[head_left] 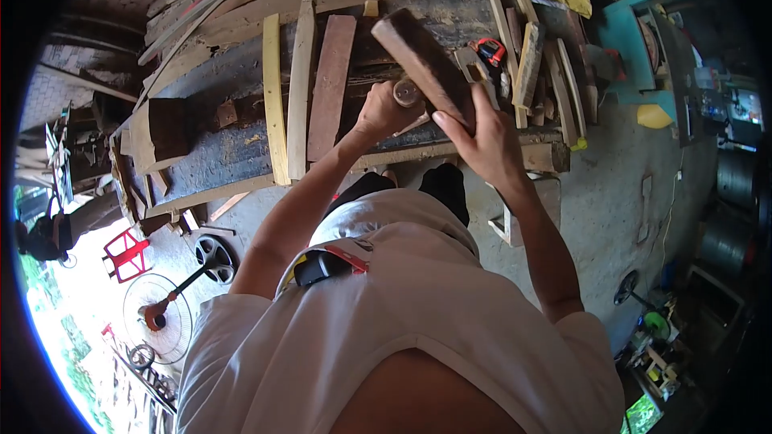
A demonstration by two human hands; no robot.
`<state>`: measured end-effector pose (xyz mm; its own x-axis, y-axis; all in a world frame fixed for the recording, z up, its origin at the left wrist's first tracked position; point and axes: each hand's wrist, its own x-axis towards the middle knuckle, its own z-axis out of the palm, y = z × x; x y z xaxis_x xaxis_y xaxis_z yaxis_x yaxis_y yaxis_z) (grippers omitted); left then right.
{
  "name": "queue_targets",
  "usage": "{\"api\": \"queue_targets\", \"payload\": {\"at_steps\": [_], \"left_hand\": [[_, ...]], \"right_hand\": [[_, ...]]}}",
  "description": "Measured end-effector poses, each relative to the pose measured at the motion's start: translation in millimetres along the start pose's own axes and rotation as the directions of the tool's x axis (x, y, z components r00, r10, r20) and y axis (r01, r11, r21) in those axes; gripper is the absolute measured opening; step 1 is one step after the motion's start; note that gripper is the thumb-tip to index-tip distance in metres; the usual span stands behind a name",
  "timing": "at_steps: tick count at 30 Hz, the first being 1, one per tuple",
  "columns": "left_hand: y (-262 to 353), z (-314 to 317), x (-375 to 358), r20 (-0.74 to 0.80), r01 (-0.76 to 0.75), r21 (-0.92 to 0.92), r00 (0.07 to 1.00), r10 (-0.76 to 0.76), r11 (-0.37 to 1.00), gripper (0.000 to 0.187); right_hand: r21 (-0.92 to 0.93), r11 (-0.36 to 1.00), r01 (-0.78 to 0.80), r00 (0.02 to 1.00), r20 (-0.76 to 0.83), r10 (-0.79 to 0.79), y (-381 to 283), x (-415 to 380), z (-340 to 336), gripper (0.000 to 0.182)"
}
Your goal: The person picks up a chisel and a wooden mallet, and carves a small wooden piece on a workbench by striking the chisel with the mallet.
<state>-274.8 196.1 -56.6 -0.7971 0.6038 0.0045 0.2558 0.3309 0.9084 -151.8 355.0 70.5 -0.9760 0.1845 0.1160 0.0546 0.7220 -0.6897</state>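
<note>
My left hand [381, 115] is closed round a tool with a round wooden handle [407, 93], its butt end facing up at me. Most of that tool is hidden below the fist. In my right hand [488, 145] is a thick dark wooden block [425, 63], gripped at its near end with the thumb on top. The block slants up to the left, its far end raised over the workbench [229, 145]. Left of my hands, a reddish-brown plank [331, 84] lies across the bench beside a paler board [302, 80] and a yellowish strip [274, 96].
A red and black tape measure [489, 51] lies right of the block, near several wood pieces [527, 64]. A squared timber block [159, 135] sits at the bench's left end. On the floor are a standing fan [157, 317] at left and a small wooden stool [540, 213] at right.
</note>
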Motion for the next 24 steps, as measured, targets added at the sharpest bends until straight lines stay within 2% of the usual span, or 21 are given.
{"api": "queue_targets", "payload": {"at_steps": [1,3,4,5,6,7,8,11,13,14,16,17,18,19,20,21,22,24], "left_hand": [[2,-3,0,0.04,0.017,-0.029,0.999,-0.016,0.999,0.028],[1,-3,1,0.085,0.148,0.075,0.984,-0.154,0.986,0.028],[3,-1,3,0.102,0.217,0.123,0.968,-0.23,0.968,0.029],[2,4,2,0.103,0.218,0.122,0.968,-0.231,0.968,0.029],[3,8,2,0.041,0.079,0.14,0.995,-0.086,0.987,0.031],[4,11,3,-0.017,-0.064,0.165,0.998,0.067,0.984,0.034],[16,9,1,-0.008,-0.012,0.117,1.0,0.013,0.993,0.037],[26,4,4,0.006,0.06,0.124,0.998,-0.061,0.99,0.037],[18,9,11,0.052,0.107,0.275,0.991,-0.126,0.955,0.039],[21,9,13,0.051,0.114,0.272,0.99,-0.132,0.955,0.039],[29,8,17,0.054,0.19,0.257,0.976,-0.21,0.948,0.041],[37,6,17,0.062,0.16,0.265,0.981,-0.182,0.951,0.043],[35,8,17,0.072,0.151,0.268,0.982,-0.177,0.952,0.043],[31,11,19,0.069,0.135,0.266,0.985,-0.158,0.955,0.044],[26,14,20,0.064,0.117,0.263,0.988,-0.138,0.958,0.044],[23,17,20,0.064,0.11,0.26,0.989,-0.131,0.959,0.045],[19,18,23,0.068,0.098,0.262,0.99,-0.12,0.96,0.045],[19,17,19,0.045,0.058,0.202,0.997,-0.069,0.978,0.045]], "right_hand": [[0.048,0.998,0.028,0.998,-0.049,-0.026,-1,0,-3,0.05],[0.2,0.972,0.124,0.981,-0.174,-0.09,-19,0,-9,0.047],[0.202,0.972,0.123,0.982,-0.165,-0.09,-21,-1,-7,0.047],[0.19,0.973,0.133,0.981,-0.166,-0.102,-23,-2,-6,0.047],[0.176,0.974,0.144,0.978,-0.173,-0.113,-24,-2,-6,0.048],[-0.016,0.998,0.068,0.997,-0.025,-0.068,-18,-4,-5,0.048],[-0.167,0.986,0.018,0.998,0.061,-0.008,-10,-2,-3,0.049],[-0.095,0.995,0.01,0.998,0.067,-0.003,-2,2,-11,0.05],[0.072,0.997,-0.004,0.998,-0.054,0.008,-5,1,-15,0.049],[0.073,0.997,-0.006,0.999,-0.047,0.009,-11,1,-18,0.049],[0.082,0.975,0.207,0.942,-0.285,-0.176,-26,1,-23,0.049],[0.05,0.96,0.277,0.902,-0.357,-0.241,-29,5,-22,0.051],[0.047,0.962,0.27,0.901,-0.365,-0.235,-26,4,-21,0.051],[-0.04,0.993,0.11,0.973,-0.2,-0.116,-21,2,-18,0.052],[-0.15,0.988,-0.038,0.999,-0.043,0.031,-14,1,-14,0.053],[-0.271,0.962,0.014,0.999,-0.032,-0.024,-4,0,-7,0.054],[-0.274,0.962,0.01,0.999,-0.044,-0.023,3,0,-7,0.054],[-0.146,0.988,0.051,0.998,-0.04,-0.057,9,0,-7,0.055]]}}
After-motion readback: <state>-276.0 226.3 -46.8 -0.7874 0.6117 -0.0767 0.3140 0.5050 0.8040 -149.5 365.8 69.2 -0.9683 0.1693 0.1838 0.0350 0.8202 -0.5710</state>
